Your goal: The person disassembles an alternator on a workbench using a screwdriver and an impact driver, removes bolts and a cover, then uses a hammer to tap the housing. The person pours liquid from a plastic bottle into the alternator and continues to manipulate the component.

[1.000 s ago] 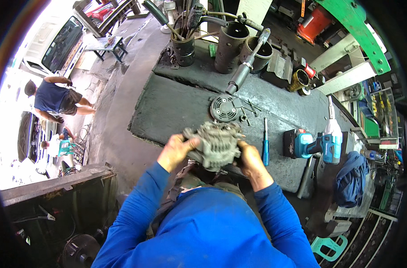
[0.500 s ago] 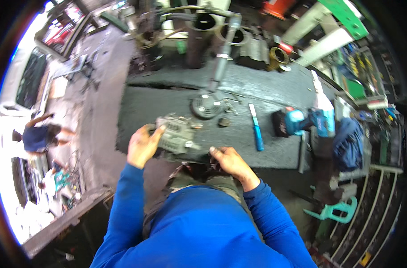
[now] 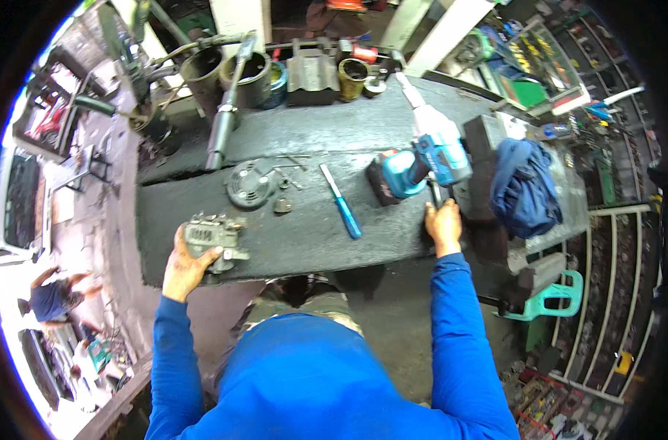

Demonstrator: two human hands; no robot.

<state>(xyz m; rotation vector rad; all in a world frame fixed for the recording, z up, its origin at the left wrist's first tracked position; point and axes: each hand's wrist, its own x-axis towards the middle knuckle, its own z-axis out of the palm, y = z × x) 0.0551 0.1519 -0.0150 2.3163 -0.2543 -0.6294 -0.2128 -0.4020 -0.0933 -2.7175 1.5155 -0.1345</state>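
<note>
Head view: left hand (image 3: 185, 264) clamped around a grimy alternator housing (image 3: 213, 240) at the near left edge of the dark surface (image 3: 312, 227), likely steadying it there; housing's long axis roughly across the surface, toward the right. Right hand (image 3: 443, 226) closed on a dark tool handle (image 3: 435, 194) beside the teal cordless driver (image 3: 422, 165). Blue screwdriver (image 3: 341, 202) lying between, pointing away.

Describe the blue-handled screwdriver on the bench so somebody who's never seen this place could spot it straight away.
Start at the dark workbench and find the teal cordless drill lying on its right part. Just left of the drill, about mid-bench, lies the screwdriver, slanted. Its slim bright blue handle sets it apart from the grey metal parts to its left.
</note>
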